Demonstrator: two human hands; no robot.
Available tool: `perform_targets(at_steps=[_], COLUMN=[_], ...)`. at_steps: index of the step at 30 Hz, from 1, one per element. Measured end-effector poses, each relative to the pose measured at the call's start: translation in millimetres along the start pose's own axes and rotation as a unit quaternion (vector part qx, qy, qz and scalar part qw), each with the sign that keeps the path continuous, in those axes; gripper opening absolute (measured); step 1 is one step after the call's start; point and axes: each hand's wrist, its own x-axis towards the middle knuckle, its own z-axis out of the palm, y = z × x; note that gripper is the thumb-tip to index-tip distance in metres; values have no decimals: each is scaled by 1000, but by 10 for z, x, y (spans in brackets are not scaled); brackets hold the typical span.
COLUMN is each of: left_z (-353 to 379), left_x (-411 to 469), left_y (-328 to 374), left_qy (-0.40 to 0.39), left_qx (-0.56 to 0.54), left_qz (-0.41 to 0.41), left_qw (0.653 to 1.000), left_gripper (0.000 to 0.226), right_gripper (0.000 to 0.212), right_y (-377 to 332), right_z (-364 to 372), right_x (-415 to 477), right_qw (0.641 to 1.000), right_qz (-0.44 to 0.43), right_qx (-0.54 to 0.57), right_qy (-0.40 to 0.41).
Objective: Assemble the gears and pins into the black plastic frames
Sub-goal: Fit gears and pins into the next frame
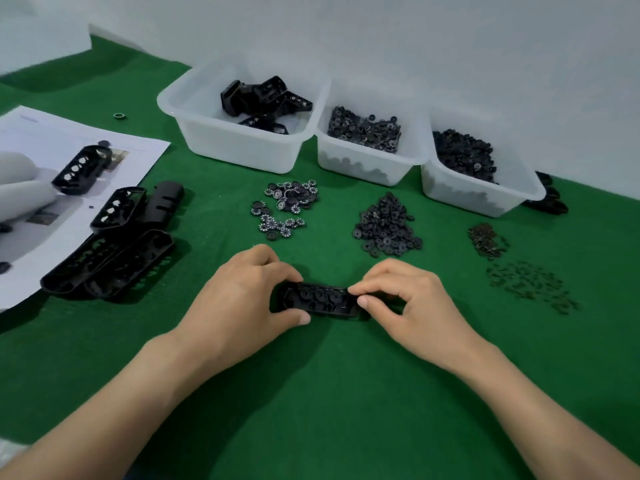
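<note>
A black plastic frame (pixel 320 301) with gears seated in it lies on the green mat at the centre. My left hand (pixel 242 299) grips its left end, thumb along the front edge. My right hand (pixel 405 299) pinches its right end between thumb and fingertips. Beyond the frame lie loose piles: toothed gears with white marks (pixel 285 209), black round gears (pixel 386 225), small brownish pins (pixel 486 239) and tiny dark pins (pixel 531 285).
Several black frames (pixel 114 251) lie at the left, partly on a printed sheet (pixel 138 150). Three translucent bins stand at the back: frames (pixel 242 147), gears (pixel 363 161), black parts (pixel 478 192). A small ring (pixel 119 115) lies far left.
</note>
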Motion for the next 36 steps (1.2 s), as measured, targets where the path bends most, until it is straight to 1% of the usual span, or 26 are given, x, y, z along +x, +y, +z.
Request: perform_targets(at_steps=[6,9,12,14,16,20,23,28,31,36], left_z=[295,391,438,439,429,409,408,395,388,390], left_x=[280,361,358,326,306,297,306,310,305,296], left_y=[411,524,536,497,450,401,390,393,399,399], left_qy=[-32,-51,-63,-65,-58,-57,-62,-69,-73,-71], left_qx=[-11,-30,-62,-85,-102,-127,-129,-135,-138,-136], left_qz=[45,54,56,53,47,37,40,42,44,48], left_qw=[998,997,994,993,992,990,989,987,987,987], left_gripper=[48,45,43,44,45,56,58,56,59,50], right_gripper=[16,14,14,17,16,5,10,18,16,5], right_y=[297,479,589,601,585,570,569,577,581,554], right_z=[-308,-404,-381,-328,-287,-272,-293,-327,-312,-230], right_x=[-157,-47,157,263,342,401,326,163,163,227], right_qw=[998,992,984,982,984,988,990,990,989,988], right_qz=[54,98,126,124,117,121,132,136,138,135], right_qx=[16,-42,-119,-137,-127,-85,-44,-15,-26,-51], right_qy=[31,70,45,33,35,35,31,27,38,56])
